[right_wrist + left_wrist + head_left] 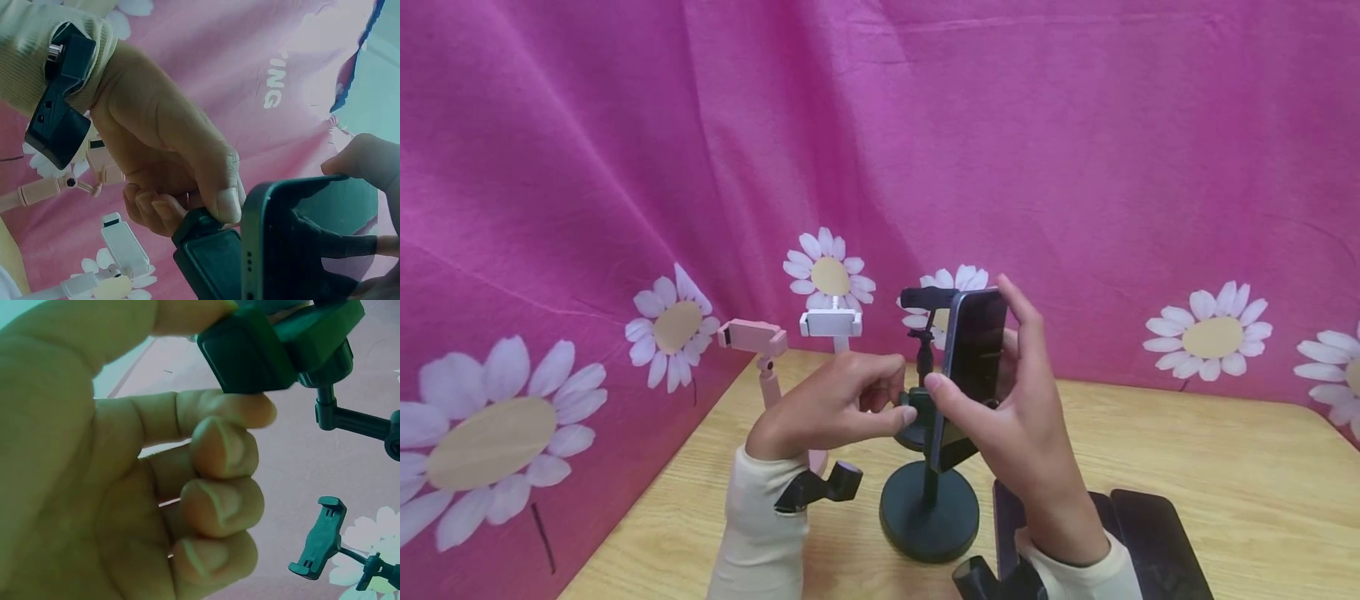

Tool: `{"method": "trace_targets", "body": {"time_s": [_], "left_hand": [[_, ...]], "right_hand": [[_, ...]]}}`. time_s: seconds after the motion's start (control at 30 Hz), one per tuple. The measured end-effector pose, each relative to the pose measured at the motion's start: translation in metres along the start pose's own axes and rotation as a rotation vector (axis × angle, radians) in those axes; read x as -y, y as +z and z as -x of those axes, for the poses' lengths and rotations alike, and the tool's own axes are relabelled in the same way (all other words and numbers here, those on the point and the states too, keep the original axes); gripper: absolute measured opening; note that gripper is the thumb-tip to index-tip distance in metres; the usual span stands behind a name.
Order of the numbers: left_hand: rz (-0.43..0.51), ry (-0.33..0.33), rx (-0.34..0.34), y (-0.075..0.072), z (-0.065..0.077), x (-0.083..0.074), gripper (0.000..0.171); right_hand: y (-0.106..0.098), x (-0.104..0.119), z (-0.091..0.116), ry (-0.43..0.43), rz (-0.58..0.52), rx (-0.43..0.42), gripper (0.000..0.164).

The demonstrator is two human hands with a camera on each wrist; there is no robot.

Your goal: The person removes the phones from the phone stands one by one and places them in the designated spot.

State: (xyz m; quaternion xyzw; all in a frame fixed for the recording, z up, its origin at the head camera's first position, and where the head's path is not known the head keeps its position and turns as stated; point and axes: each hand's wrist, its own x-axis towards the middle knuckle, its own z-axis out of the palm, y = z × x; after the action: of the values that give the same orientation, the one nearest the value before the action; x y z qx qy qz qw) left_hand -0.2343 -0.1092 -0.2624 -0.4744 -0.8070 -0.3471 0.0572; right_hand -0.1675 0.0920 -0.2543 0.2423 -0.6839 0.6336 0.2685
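My left hand (838, 404) pinches one end of the dark green clamp (247, 356) of a phone stand between thumb and index finger. Its other fingers are curled beside the clamp. Below, the stand's round base (928, 521) rests on the table. In my right hand (1033, 425) is a smartphone (976, 346), upright and gripped by its edges, with the thumb on the near side and fingers on the far side. In the right wrist view the phone's edge (251, 250) overlaps the clamp right beside my left thumb.
Behind the hands stand a pink phone stand (752, 336), a white one (831, 322) and a black one (928, 297). Dark flat devices (1157, 533) lie on the wooden table (1247, 467) near my right forearm. A pink flowered cloth (1075, 167) hangs around the back and left.
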Motion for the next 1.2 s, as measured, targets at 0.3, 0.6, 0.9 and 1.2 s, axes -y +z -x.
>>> {"method": "trace_targets", "body": {"time_s": [0.3, 0.6, 0.9, 1.2], "left_hand": [[-0.092, 0.006, -0.027, 0.001, 0.0, -0.007, 0.018], [-0.114, 0.007, -0.052, 0.003, -0.001, -0.01, 0.017], [-0.074, -0.004, -0.041, 0.002, -0.002, -0.01, 0.012], [-0.09, -0.026, -0.031, -0.001, 0.0, -0.008, 0.014]], "right_hand": [[-0.001, 0.001, 0.001, -0.014, -0.008, 0.003, 0.093], [0.006, -0.003, 0.002, -0.051, 0.018, 0.04, 0.097], [0.012, -0.002, 0.002, -0.094, -0.082, 0.066, 0.097], [-0.016, 0.005, 0.003, -0.144, -0.103, -0.058, 0.098]]}}
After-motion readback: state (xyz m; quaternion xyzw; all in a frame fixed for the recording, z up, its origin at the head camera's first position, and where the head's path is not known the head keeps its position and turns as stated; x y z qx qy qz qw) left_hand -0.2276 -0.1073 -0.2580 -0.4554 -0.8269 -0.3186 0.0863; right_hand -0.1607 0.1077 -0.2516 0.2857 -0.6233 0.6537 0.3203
